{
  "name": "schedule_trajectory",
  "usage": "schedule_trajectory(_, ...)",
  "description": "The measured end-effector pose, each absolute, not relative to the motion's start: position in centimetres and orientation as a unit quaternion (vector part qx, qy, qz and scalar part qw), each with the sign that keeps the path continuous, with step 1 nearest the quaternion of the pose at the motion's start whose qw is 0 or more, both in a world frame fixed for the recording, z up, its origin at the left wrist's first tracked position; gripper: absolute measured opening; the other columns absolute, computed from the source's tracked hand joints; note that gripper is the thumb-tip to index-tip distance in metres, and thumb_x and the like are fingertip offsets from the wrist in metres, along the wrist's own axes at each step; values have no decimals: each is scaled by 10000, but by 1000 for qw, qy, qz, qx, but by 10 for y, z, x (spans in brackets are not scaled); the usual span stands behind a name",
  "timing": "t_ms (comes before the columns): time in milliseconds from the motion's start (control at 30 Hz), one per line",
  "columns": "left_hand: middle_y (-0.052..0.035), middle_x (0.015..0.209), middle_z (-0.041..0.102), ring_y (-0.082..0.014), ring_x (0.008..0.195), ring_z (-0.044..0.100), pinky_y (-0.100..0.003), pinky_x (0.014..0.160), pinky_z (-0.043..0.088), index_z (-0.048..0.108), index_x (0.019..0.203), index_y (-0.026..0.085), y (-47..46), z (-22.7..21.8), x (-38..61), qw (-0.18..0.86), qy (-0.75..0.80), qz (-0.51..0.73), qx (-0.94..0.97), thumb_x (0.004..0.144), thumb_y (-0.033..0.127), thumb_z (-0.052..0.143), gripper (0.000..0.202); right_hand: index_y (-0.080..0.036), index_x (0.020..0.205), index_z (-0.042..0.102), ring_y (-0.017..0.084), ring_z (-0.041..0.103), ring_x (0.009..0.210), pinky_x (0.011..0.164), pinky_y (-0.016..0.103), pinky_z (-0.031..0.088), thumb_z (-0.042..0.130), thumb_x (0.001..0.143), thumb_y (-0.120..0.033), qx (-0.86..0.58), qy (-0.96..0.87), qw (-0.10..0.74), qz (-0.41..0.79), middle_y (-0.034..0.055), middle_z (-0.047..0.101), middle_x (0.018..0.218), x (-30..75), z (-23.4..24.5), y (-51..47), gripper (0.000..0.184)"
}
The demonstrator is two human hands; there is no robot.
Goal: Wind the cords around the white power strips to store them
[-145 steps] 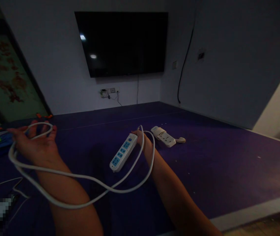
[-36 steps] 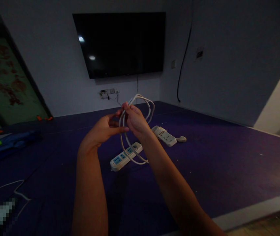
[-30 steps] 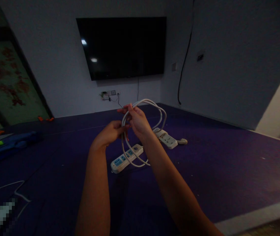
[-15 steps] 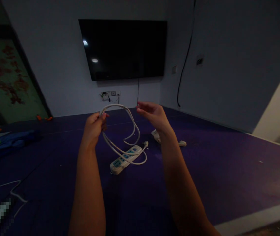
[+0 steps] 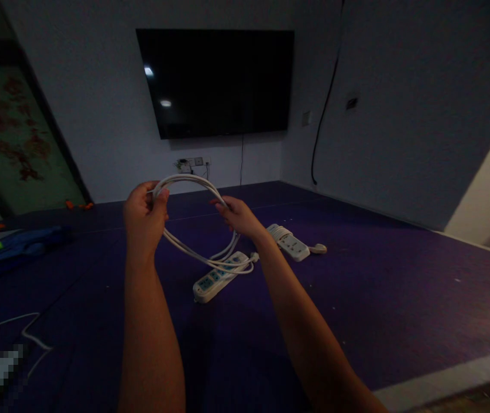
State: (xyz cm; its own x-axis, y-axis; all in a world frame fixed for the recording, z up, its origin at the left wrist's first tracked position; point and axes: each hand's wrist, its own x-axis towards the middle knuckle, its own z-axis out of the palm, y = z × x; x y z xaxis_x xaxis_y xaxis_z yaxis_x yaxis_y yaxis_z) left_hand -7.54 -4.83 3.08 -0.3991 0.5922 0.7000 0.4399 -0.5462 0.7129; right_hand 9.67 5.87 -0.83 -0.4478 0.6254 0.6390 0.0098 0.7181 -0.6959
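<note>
Raised above the purple surface, a white power cord [image 5: 188, 176] hangs in round loops between my two hands. My left hand [image 5: 145, 212] is closed on the left side of the loops, thumb toward me. On the right side, my right hand [image 5: 236, 215] pinches the same loops. Below them lies a white power strip [image 5: 221, 278] with blue-green sockets, set at a slant. The cord's plug [image 5: 254, 257] rests by the strip's far end. Past my right forearm lies a second white power strip [image 5: 294, 246] with its cord wound around it.
A large dark television [image 5: 219, 83] hangs on the far wall above some wall sockets [image 5: 193, 163]. A black cable [image 5: 322, 120] runs down the right wall. Blue cloth [image 5: 30, 244] lies at the left, and a thin white cable [image 5: 34, 338] at the near left.
My right hand has moved left and down and closed on the cord loops. My left hand has shifted a little left, and the second power strip shows more fully.
</note>
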Motion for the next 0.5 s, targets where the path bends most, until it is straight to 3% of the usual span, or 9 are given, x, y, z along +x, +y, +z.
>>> schedule_trajectory(100, 42, 632, 519, -82, 489, 466, -207, 461, 374, 590, 1001, 237, -49, 31, -81, -13, 473, 702, 532, 738, 389, 646, 308, -126, 716, 658, 77, 426, 518, 515, 210, 315, 539, 845, -382, -246, -819, 458, 241, -37, 477, 546, 112, -4, 56, 311)
schedule_trajectory(200, 33, 717, 555, -71, 494, 470, -207, 448, 361, 584, 1007, 245, -50, 31, -81, -37, 473, 706, 525, 721, 363, 672, 321, -116, 588, 642, 63, 339, 441, 463, 223, 252, 560, 821, -479, -286, -856, 343, 261, -34, 456, 450, 125, -5, 54, 438)
schedule_trajectory(367, 30, 747, 558, -73, 507, 473, -218, 445, 349, 575, 999, 244, -52, 33, -76, -70, 465, 716, 516, 708, 350, 690, 330, -143, 926, 734, 66, 427, 482, 467, 214, 291, 702, 713, -432, -256, -875, 202, 357, 18, 665, 636, 126, -10, 52, 361)
schedule_trajectory(500, 29, 754, 550, -80, 547, 496, -214, 464, 363, 573, 1006, 234, -52, 33, -74, -101, 442, 744, 491, 709, 339, 694, 338, -165, 1092, 686, 105, 570, 649, 549, 207, 390, 805, 583, -394, -211, -885, 157, 384, 30, 714, 803, 107, -13, 45, 570)
